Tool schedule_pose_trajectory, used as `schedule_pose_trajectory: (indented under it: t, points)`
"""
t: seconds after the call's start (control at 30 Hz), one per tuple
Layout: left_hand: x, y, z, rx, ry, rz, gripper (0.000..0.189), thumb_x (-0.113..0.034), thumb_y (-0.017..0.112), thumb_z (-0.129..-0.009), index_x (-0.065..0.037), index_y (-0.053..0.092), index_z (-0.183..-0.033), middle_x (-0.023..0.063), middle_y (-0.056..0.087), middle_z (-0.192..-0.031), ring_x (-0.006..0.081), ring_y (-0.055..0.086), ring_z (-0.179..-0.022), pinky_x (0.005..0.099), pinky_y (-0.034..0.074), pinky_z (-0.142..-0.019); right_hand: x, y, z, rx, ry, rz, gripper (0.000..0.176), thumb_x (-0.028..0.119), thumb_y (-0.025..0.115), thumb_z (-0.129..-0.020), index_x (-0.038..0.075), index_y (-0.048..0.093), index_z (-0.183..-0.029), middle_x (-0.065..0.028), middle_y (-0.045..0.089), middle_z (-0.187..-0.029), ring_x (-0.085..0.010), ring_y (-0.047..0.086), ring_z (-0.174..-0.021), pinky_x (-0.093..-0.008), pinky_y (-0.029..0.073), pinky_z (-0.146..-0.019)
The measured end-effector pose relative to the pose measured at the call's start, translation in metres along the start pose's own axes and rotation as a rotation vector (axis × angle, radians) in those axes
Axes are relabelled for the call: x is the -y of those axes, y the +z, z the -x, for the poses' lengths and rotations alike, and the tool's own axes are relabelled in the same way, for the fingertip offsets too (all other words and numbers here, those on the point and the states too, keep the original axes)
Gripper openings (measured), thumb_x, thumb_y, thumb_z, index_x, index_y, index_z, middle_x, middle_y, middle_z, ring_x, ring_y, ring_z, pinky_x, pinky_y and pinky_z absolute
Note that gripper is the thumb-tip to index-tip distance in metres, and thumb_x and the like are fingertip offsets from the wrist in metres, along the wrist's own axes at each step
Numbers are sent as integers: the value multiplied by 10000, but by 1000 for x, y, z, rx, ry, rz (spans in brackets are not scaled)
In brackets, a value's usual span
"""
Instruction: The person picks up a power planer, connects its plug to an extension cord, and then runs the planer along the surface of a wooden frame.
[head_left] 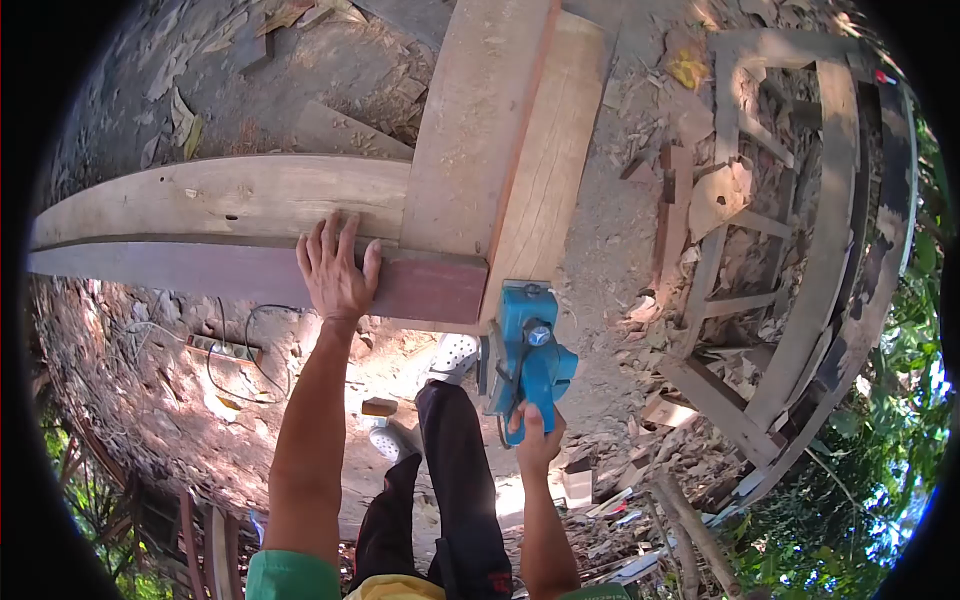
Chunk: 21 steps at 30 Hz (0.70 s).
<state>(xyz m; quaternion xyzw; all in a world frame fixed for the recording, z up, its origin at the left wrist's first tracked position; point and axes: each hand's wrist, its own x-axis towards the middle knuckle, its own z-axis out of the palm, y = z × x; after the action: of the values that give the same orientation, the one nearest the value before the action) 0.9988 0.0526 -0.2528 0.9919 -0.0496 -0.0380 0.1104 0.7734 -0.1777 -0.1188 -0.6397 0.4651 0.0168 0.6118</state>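
Observation:
My left hand (338, 272) lies with fingers spread on a reddish-brown board (435, 285), its fingertips reaching toward a pale plank (270, 195) behind it. My right hand (538, 440) is wrapped round the rear handle of a blue electric hand planer (537, 340). The planer's front overlaps the near end of a light-coloured plank (552, 150), just right of the reddish-brown board's end. A wide brown board (475, 130) runs away from me beside that light plank and meets the reddish-brown board near its right end.
A wooden frame with crosspieces (838, 220) lies at the right among wood scraps and dry leaves. A power strip (225, 349) with a black cord (250, 318) rests on the ground at the left. My grey clogs (455, 358) stand below the boards.

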Motion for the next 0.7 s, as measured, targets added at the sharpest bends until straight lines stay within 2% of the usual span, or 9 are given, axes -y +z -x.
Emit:
schedule_pose_trajectory:
  t: [0.07,0.17,0.27,0.57,0.7]
  points:
    - [0,0,0,6,-2,-8,497,-446,546,-966,-156,571,-1369,106,524,-1436,325,427,-1359,536,232,-1171,8,4,-13,-8,-11,6,448,433,651,-927,-2,595,-832,-62,530,-614,-156,520,-533,-298,419,-515]
    - [-1,-1,-1,9,10,-9,495,-442,542,-968,-156,569,-1371,108,524,-1435,330,430,-1356,539,234,-1169,38,24,-44,-53,1,-82,380,359,649,-959,26,585,-788,-23,534,-613,-104,505,-541,-275,387,-500]
    - [-1,-1,-1,8,10,-17,493,-433,545,-967,-151,568,-1370,110,526,-1431,333,433,-1351,542,237,-1165,74,39,-82,-50,7,-92,380,360,655,-952,27,590,-782,-28,538,-609,-109,500,-513,-277,381,-479]
    - [-2,-3,-2,26,2,-15,492,-407,572,-949,-132,571,-1357,116,526,-1425,335,439,-1341,546,243,-1158,175,83,-188,-52,-100,-51,465,437,641,-943,26,566,-740,-30,508,-567,-119,494,-465,-292,376,-436]
    - [-3,-4,-4,26,4,-3,500,-413,569,-948,-134,568,-1362,116,523,-1427,337,438,-1341,545,244,-1157,211,99,-228,-65,-118,8,443,440,618,-937,30,567,-780,-62,516,-601,-150,477,-465,-308,400,-439]
